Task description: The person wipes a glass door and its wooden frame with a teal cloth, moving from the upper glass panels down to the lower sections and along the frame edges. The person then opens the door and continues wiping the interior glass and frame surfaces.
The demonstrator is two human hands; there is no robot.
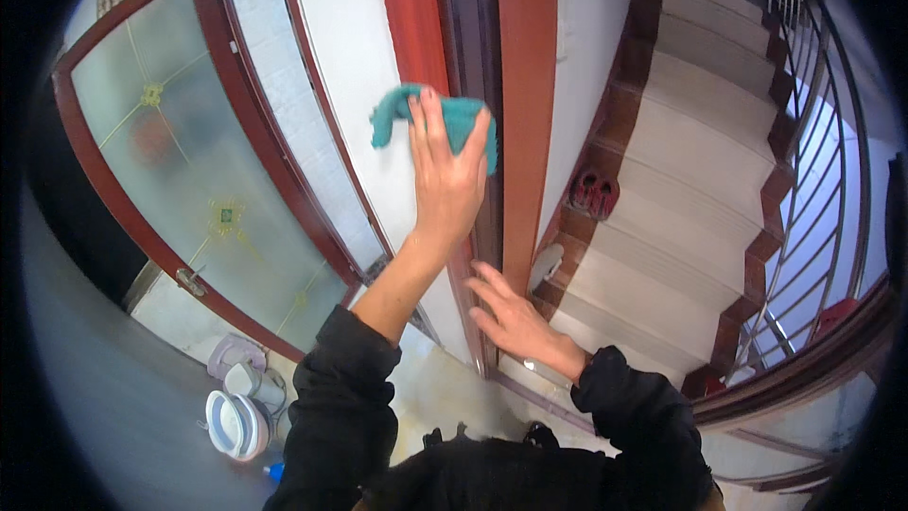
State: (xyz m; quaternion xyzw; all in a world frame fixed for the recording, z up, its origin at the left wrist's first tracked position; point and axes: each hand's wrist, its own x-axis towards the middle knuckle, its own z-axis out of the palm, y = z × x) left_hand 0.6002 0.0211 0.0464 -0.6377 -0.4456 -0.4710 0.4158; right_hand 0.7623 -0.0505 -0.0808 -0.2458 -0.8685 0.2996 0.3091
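Note:
My left hand (448, 188) holds a teal cloth (460, 117) flat under its fingers. The cloth lies against the red wooden door frame (417, 29) and its dark inner strip (472, 36), and one loose end hangs over the white wall (355, 29) to the left. Lower down, my right hand (521, 323) has its fingers apart and nothing in it. Its fingertips are close to the lower part of the frame; whether they touch it I cannot tell.
To the left stands a frosted glass door (170, 128) with a red frame and a lever handle (190, 282). Basins (230, 422) sit on the floor there. On the right are carpeted stairs (699, 149), red slippers (594, 195) and a metal railing (826, 178).

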